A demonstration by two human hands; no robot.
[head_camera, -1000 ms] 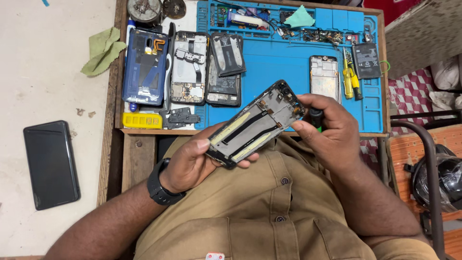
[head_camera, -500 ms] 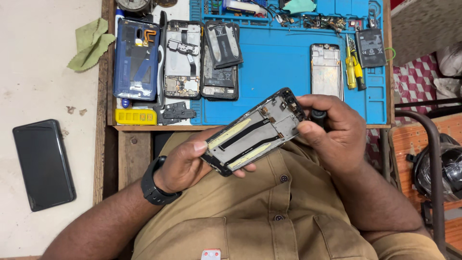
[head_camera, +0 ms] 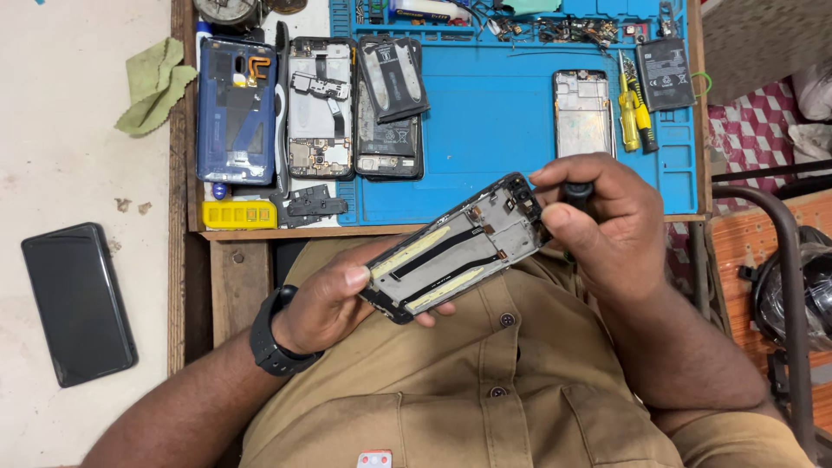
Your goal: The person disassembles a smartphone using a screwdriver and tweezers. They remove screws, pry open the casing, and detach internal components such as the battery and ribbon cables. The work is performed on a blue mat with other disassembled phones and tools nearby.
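The left hand (head_camera: 334,299) grips the lower end of an opened phone frame (head_camera: 455,247), thumb laid over its edge and fingers curled beneath, holding it tilted above the lap, just short of the wooden bench edge. The right hand (head_camera: 607,225) is closed around a black-handled tool (head_camera: 576,191) pressed against the frame's upper end (the tip itself is hidden behind the fingers, so what it touches cannot be told). Inside the frame run two pale yellow strips and a dark flex cable. Beyond the hands lies a blue work mat (head_camera: 485,130), bare in its middle; at its left stand a blue phone back (head_camera: 236,108), a stripped phone body (head_camera: 319,108) and a dark phone with a loose battery (head_camera: 392,76) lying askew on it. A silver frame (head_camera: 582,111) rests near the mat's right side, with yellow screwdrivers (head_camera: 637,117) just beside it and a dark battery (head_camera: 666,74) further right. A yellow parts box (head_camera: 238,214) sits at the bench's front edge. Off the bench to the left lie a green cloth (head_camera: 156,82) and a black phone (head_camera: 78,302), well apart from both hands.
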